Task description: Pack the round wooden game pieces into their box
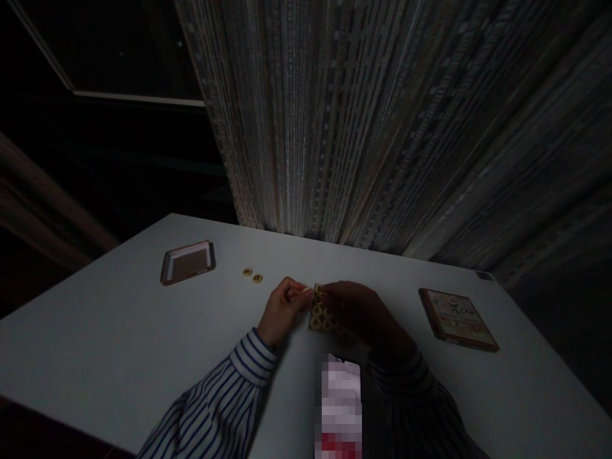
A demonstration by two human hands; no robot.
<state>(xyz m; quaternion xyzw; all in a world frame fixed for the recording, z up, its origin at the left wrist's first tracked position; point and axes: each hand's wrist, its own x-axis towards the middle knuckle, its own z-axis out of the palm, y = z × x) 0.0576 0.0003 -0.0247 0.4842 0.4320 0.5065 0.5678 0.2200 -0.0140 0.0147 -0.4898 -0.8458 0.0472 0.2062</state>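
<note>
My left hand (282, 311) is closed, pinching a round wooden game piece (306, 290) between thumb and fingertips, just left of a small square box (310, 324). Rows of round pale pieces (327, 324), like Chinese chess discs, lie inside that box. Over its right side arches my right hand (356, 309), dark and in shadow. Its fingers are bent together, their tips at a disc (319, 290) in the far left corner; whether they grip it is hidden. Two loose discs, one (247, 272) beside the other (257, 278), lie on the table beyond my left hand.
An open shallow tray or lid (189, 262) lies at the left of the white table (119, 331). A flat box with a printed picture (459, 319) is at the right. A phone (340, 408) lies close to me. Curtains (306, 127) hang behind the far edge.
</note>
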